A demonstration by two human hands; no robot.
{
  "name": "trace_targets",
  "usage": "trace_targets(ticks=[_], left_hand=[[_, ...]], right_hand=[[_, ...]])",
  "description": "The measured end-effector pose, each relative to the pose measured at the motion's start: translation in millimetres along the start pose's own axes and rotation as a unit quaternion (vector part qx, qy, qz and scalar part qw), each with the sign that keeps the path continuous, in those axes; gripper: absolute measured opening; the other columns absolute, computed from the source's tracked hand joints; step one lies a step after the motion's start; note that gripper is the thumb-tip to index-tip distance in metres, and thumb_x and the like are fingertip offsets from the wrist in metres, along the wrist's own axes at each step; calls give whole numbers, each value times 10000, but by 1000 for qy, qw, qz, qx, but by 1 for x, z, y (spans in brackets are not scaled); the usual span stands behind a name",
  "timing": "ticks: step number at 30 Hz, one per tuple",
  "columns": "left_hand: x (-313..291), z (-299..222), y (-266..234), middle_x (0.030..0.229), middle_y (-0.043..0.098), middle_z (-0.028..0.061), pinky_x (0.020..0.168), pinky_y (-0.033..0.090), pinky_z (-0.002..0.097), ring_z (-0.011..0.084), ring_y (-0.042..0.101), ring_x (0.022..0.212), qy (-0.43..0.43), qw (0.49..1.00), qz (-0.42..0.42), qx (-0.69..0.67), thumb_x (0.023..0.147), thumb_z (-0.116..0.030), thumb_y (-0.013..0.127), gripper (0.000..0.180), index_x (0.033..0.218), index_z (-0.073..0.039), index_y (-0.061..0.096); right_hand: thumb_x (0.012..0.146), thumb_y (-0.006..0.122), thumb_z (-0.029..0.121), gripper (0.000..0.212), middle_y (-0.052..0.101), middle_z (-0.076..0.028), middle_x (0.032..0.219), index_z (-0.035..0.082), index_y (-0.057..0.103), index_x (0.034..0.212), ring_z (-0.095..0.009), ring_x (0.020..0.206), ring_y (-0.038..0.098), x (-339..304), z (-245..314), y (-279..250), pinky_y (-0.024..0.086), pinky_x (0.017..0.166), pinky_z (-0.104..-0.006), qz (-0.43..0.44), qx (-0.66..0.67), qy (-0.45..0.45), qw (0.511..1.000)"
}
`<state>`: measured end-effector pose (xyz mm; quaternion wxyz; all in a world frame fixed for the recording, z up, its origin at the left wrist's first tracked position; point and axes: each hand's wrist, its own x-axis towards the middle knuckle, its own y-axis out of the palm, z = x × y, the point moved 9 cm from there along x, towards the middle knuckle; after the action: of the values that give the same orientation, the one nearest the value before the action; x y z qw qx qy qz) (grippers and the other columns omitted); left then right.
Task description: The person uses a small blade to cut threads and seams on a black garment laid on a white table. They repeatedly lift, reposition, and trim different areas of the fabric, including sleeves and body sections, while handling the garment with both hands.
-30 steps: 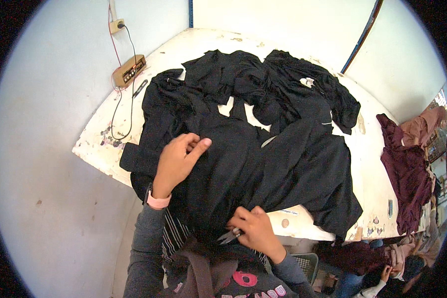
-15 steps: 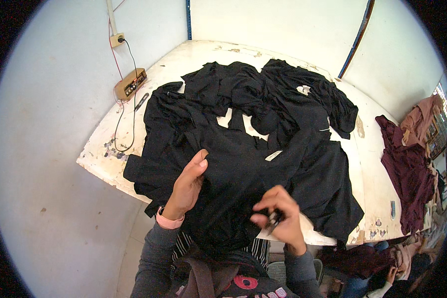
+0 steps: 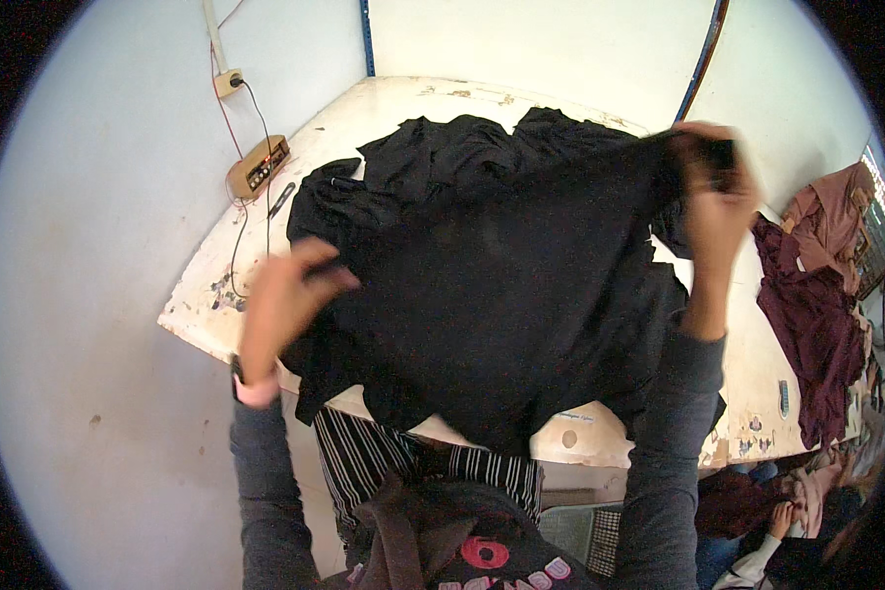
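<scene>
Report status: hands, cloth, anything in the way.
Left hand at left edge of black cloth, grip blurred. Right hand holding its upper right end. More black fabric bunched beyond it.

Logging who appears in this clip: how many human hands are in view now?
3: the wearer's left hand and right hand, both at the black cloth, and a co-worker's hand at the picture's lower right. Others may be hidden.

This looks like a garment workshop: black cloth (image 3: 482, 295) spreads over a worn white table (image 3: 383, 103), maroon cloth (image 3: 806, 315) and pink cloth (image 3: 831, 211) lie at right, and a co-worker's hand (image 3: 782, 518) shows below.
</scene>
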<state>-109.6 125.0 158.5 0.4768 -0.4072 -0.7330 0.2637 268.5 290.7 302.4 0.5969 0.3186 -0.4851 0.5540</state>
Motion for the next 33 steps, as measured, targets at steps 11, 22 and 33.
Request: trace_targets(ticks=[11,22,33], left_hand=[[-105,195,-93,912,624,40,712,500,262,145,606,838,-35,933,-349,84,738,120,679,260,930,-42,613],[-204,212,-20,1137,651,97,939,516,354,227,648,1050,-122,973,-195,31,724,112,750,241,863,-18,603],[-217,222,-15,938,696,57,664,506,260,145,632,800,-217,930,-284,85,801,62,745,188,858,-26,588]], right_hand=[[634,719,122,256,705,5,997,143,714,889,-196,875,659,-195,31,32,427,711,-343,309,-132,-125,933],[593,754,38,381,683,9,1075,150,747,957,-188,830,590,-285,9,28,409,711,-339,367,-133,46,920],[662,775,80,331,686,45,1071,206,744,966,-168,731,544,-283,14,27,407,673,-325,350,-167,6,922]])
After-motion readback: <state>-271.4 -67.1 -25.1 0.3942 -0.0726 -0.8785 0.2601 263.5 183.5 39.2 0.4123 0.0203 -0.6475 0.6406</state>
